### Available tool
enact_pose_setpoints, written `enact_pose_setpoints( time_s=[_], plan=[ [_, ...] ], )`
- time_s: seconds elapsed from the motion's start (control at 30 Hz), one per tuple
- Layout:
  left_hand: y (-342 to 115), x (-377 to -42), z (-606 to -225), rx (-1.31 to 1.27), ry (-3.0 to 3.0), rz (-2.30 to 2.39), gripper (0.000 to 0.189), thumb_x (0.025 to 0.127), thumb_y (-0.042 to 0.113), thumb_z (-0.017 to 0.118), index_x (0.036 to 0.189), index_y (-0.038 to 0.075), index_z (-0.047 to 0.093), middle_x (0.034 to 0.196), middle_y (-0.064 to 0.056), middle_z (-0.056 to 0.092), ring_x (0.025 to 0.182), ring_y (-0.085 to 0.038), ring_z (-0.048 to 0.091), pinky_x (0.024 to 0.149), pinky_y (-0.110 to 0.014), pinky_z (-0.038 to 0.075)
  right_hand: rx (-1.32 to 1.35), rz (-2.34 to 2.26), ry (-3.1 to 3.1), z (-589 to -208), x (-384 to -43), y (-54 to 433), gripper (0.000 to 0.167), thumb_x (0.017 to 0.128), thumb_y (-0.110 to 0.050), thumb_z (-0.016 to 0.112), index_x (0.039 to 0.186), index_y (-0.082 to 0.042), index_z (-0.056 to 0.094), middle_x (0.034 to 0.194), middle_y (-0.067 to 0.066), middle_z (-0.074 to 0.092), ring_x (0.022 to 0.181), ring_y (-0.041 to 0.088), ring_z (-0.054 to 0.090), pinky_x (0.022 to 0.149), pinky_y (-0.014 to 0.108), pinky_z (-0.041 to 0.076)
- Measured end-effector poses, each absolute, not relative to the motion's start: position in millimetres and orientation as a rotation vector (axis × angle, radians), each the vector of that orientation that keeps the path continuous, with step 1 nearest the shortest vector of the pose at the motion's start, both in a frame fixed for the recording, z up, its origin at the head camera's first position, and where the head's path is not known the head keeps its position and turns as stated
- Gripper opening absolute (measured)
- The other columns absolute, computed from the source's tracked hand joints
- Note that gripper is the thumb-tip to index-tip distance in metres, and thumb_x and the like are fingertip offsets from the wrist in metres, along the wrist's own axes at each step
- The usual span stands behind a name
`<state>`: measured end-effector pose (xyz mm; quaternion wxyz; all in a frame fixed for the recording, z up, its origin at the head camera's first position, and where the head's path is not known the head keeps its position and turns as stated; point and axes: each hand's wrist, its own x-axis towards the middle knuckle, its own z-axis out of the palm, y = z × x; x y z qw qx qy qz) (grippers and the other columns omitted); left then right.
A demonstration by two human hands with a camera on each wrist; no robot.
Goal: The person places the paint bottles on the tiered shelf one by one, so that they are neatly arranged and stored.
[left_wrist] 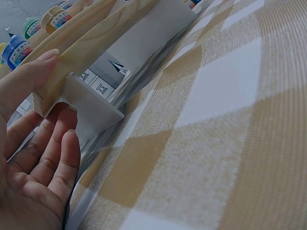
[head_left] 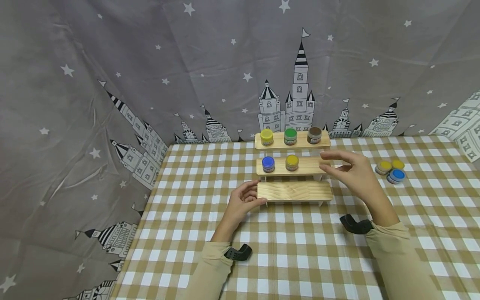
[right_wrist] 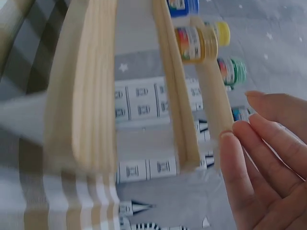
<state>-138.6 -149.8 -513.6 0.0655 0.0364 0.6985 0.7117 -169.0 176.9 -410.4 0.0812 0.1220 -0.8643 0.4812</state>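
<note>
A three-tier wooden display stand [head_left: 294, 191] with white supports stands on the table. My left hand [head_left: 241, 201] pinches the left end of its lowest board [left_wrist: 79, 60], thumb on top and fingers curled beneath. My right hand [head_left: 351, 172] is at the right end of the middle board [head_left: 275, 172], thumb and fingers apart with nothing between them. That board carries a blue paint jar [head_left: 268, 164] and a dark yellow paint jar [head_left: 291, 163]. Yellow [head_left: 267, 137], green [head_left: 290, 136] and brown [head_left: 314, 135] paint jars stand along the top board.
To the right of the stand, two yellow-lidded jars [head_left: 383, 167] and a blue-lidded jar [head_left: 396, 176] cluster on the checked tablecloth [head_left: 300, 246]. A grey curtain [head_left: 210, 54] printed with castles and stars hangs behind and at the left.
</note>
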Motion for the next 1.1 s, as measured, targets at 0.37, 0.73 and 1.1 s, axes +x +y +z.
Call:
enact_pose_setpoints(
  time_s=[0.37,0.73,1.1],
  plan=[
    [-151.1,-138.4,-514.5,0.131,2.112,2.146,0.065,0.082,-0.001,0.085,0.141,0.006,0.060,0.103,-0.003,0.068,0.087,-0.008,0.061,0.071,-0.013,0.053,0.231,1.315,-2.581,-425.9,-159.1,227.0,0.034,0.093,-0.022,0.079,0.124,-0.009,0.074,0.110,-0.024,0.069,0.103,-0.019,0.055,0.074,0.003,0.049],
    [-149.6,-140.1,-516.2,0.118,2.109,2.156,0.064,0.081,-0.003,0.084,0.140,0.005,0.061,0.104,-0.004,0.069,0.088,-0.008,0.063,0.072,-0.013,0.054,0.069,1.239,-2.589,-441.1,-150.0,276.5,0.036,0.092,-0.019,0.080,0.124,-0.005,0.073,0.097,-0.048,0.056,0.087,-0.021,0.054,0.072,-0.001,0.041],
    [-149.4,-140.0,-515.6,0.115,2.110,2.154,0.063,0.082,-0.003,0.084,0.140,0.003,0.060,0.107,-0.006,0.070,0.090,-0.008,0.065,0.075,-0.014,0.056,-0.135,1.203,-2.634,-458.4,-146.6,314.8,0.046,0.093,-0.030,0.079,0.127,0.000,0.070,0.099,-0.046,0.050,0.098,-0.023,0.043,0.072,-0.002,0.040]
  ],
)
